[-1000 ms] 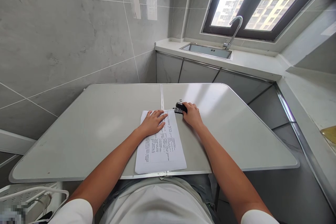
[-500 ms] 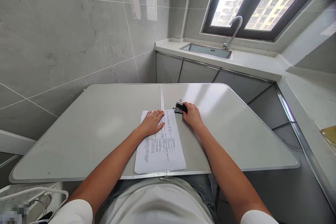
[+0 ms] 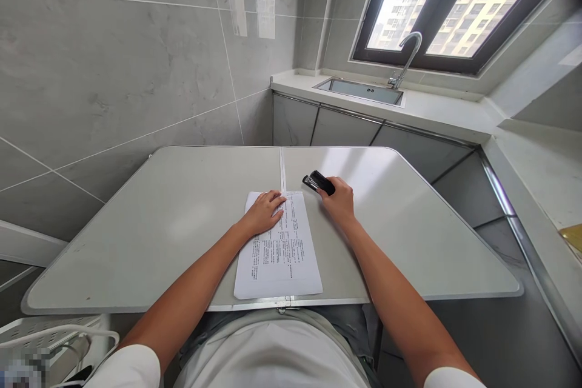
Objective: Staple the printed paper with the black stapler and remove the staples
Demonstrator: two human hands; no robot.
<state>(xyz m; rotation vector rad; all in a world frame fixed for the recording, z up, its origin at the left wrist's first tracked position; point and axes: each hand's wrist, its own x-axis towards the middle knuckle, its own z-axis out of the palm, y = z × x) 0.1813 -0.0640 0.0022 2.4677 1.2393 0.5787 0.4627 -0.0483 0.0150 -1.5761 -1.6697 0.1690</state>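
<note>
Printed white paper (image 3: 280,260) lies on the folding table near its front edge, straddling the centre seam; whether it is one sheet or a stack I cannot tell. My left hand (image 3: 265,212) rests flat across its upper part, fingers outstretched, covering some of the text. Beyond the paper's upper right corner, my right hand (image 3: 339,199) grips a black stapler (image 3: 322,182) by its rear end. The stapler's front end points to the upper left, apart from the paper, with a gap showing between its arms.
The pale folding table (image 3: 136,236) spreads wide on both sides. Behind it are a counter with a sink (image 3: 359,90) and a curved tap (image 3: 411,48) under a window. A grey tiled wall (image 3: 113,73) stands left. A white rack (image 3: 59,339) sits at lower left.
My right hand has drawn the stapler off the paper's corner, a little right and away, and turned it so its front tips toward the upper left. The left hand stays on the paper.
</note>
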